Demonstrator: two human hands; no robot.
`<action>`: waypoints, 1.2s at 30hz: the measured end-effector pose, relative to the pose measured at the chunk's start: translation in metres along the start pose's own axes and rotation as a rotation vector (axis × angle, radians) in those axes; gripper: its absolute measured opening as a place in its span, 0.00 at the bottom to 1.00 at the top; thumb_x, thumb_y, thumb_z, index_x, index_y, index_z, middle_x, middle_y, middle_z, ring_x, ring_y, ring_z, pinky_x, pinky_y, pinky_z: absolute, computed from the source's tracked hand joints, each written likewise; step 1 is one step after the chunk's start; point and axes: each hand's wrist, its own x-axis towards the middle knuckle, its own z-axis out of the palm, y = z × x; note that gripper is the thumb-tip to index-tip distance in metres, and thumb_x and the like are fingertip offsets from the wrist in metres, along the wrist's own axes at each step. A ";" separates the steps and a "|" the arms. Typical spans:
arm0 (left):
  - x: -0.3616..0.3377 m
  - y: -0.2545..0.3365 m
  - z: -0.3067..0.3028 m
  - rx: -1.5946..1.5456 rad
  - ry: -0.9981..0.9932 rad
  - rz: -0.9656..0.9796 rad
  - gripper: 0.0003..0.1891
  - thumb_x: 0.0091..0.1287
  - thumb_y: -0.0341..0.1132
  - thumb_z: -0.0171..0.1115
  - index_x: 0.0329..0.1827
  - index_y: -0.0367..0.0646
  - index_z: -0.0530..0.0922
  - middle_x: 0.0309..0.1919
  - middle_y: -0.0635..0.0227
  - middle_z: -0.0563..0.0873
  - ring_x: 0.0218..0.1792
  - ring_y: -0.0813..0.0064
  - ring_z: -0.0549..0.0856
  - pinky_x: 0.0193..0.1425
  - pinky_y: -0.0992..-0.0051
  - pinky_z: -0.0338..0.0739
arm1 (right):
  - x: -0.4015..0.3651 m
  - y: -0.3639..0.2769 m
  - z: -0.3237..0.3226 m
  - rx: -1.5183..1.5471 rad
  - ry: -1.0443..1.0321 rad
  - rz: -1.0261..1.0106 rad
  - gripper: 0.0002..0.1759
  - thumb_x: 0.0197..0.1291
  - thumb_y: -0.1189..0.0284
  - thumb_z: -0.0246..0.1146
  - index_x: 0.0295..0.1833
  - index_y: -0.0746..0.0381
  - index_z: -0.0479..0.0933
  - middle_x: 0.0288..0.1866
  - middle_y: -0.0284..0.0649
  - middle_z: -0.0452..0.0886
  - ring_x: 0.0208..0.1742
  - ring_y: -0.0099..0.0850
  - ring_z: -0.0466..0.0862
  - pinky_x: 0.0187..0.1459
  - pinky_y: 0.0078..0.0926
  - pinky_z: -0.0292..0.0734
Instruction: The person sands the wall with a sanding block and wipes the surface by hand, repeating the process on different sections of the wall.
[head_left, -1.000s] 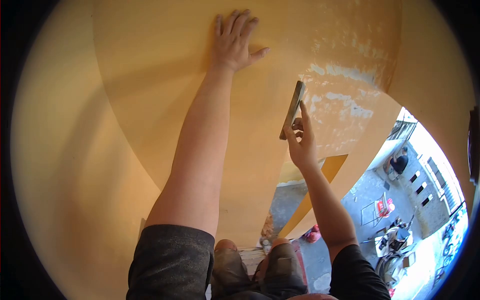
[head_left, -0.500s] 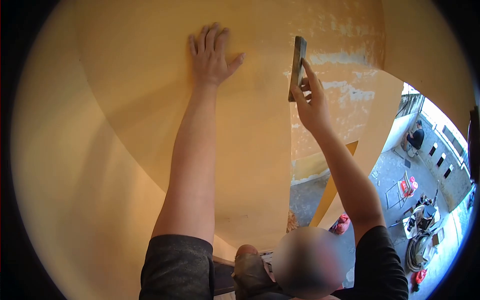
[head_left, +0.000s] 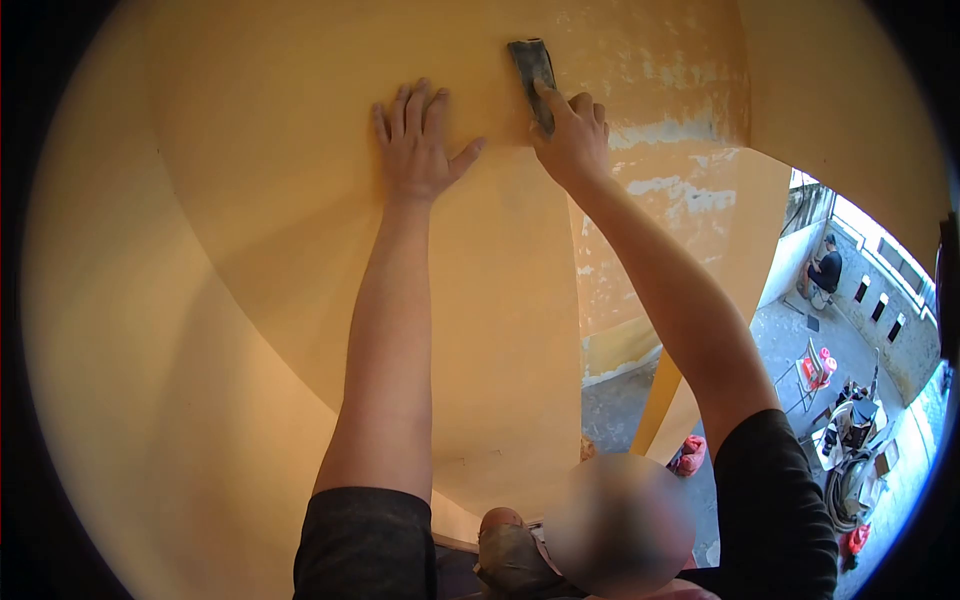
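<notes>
My left hand lies flat with spread fingers on the yellow-orange wall. To its right and slightly higher, my right hand grips a dark, flat rectangular block, its broad side showing and its lower end under my fingers. The block is over the edge between the smooth wall and a section with whitish worn patches. Whether its far face touches the wall is hard to tell.
Below on the right, a person sits by a grey wall. Near them are a folding chair with a red item, coiled hoses and a red bag. A blurred round shape is at the bottom, beside a knee.
My right hand has moved left and up with the block, which has turned from edge-on to showing its broad side. My left hand stays on the wall, slightly lower in view.
</notes>
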 end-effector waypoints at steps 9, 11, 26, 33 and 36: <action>-0.004 0.003 -0.003 -0.020 -0.034 -0.016 0.39 0.58 0.64 0.67 0.67 0.50 0.72 0.70 0.64 0.70 0.73 0.58 0.66 0.76 0.39 0.52 | -0.007 0.008 0.010 -0.141 -0.009 -0.084 0.34 0.59 0.62 0.68 0.72 0.46 0.71 0.52 0.44 0.73 0.56 0.47 0.72 0.58 0.46 0.71; -0.001 0.003 -0.003 -0.017 -0.032 -0.025 0.39 0.58 0.64 0.67 0.67 0.50 0.72 0.70 0.64 0.70 0.73 0.58 0.66 0.76 0.39 0.52 | -0.004 0.006 0.008 -0.161 -0.010 -0.095 0.34 0.60 0.62 0.68 0.73 0.46 0.70 0.51 0.44 0.73 0.56 0.46 0.72 0.57 0.46 0.72; -0.005 0.003 -0.003 -0.023 -0.001 -0.031 0.40 0.56 0.65 0.68 0.66 0.50 0.73 0.70 0.65 0.71 0.72 0.59 0.67 0.75 0.40 0.53 | -0.004 0.010 0.003 -0.195 -0.090 -0.141 0.35 0.64 0.61 0.66 0.76 0.47 0.66 0.52 0.46 0.72 0.56 0.48 0.72 0.59 0.48 0.71; -0.005 0.001 0.000 -0.057 0.020 -0.036 0.39 0.55 0.64 0.69 0.66 0.51 0.73 0.69 0.65 0.72 0.71 0.58 0.68 0.75 0.41 0.55 | -0.001 0.013 0.006 -0.225 -0.092 -0.153 0.36 0.61 0.60 0.68 0.75 0.46 0.68 0.51 0.44 0.72 0.56 0.44 0.72 0.56 0.47 0.72; -0.007 0.001 0.000 -0.043 0.014 -0.024 0.39 0.55 0.64 0.69 0.66 0.50 0.73 0.69 0.65 0.72 0.71 0.57 0.68 0.75 0.41 0.55 | -0.002 0.013 0.005 -0.204 -0.077 -0.150 0.35 0.61 0.61 0.68 0.75 0.46 0.69 0.51 0.44 0.72 0.55 0.44 0.72 0.56 0.46 0.72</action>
